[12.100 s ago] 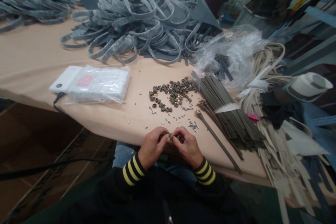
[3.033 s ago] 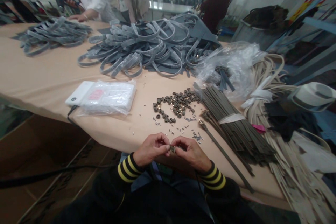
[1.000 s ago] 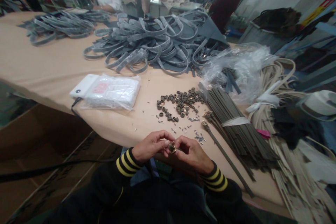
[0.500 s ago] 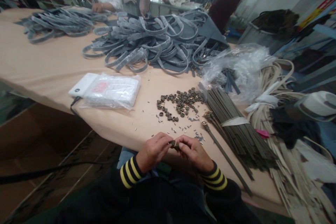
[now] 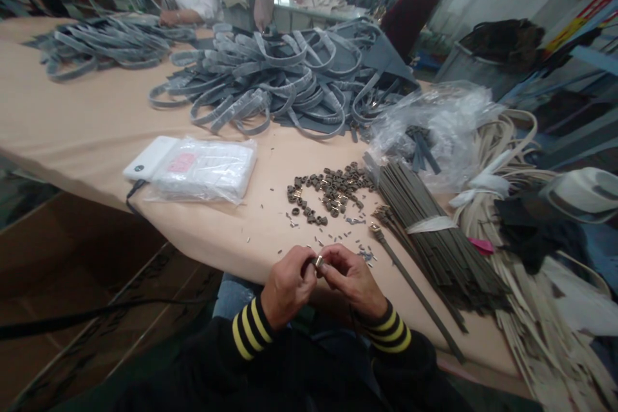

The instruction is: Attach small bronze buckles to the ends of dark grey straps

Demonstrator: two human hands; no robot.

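Observation:
At the table's front edge, my left hand (image 5: 288,284) and my right hand (image 5: 351,278) meet, fingertips pinched around a small olive-brown strap loop (image 5: 317,261) with a shiny gold metal piece. The fingers cover much of it. Just beyond lies a heap of similar small loops (image 5: 333,190), some with gold bits showing. Tiny grey and metallic pieces (image 5: 365,252) are scattered nearer my right hand. To the right, a long olive-brown strap (image 5: 418,293) with a gold buckle at its far end lies slanting towards me.
A bound bundle of olive-brown straps (image 5: 425,232) lies right, beside pale straps (image 5: 521,309) and a clear plastic bag (image 5: 439,109). A white device (image 5: 149,158) and a plastic-wrapped packet (image 5: 212,167) sit left. Grey straps (image 5: 270,77) are piled behind. Other people stand across the table.
The small loop has been turned, so its gold piece shows more clearly. My left fingers have curled in closer around it, and the left wrist has shifted slightly right.

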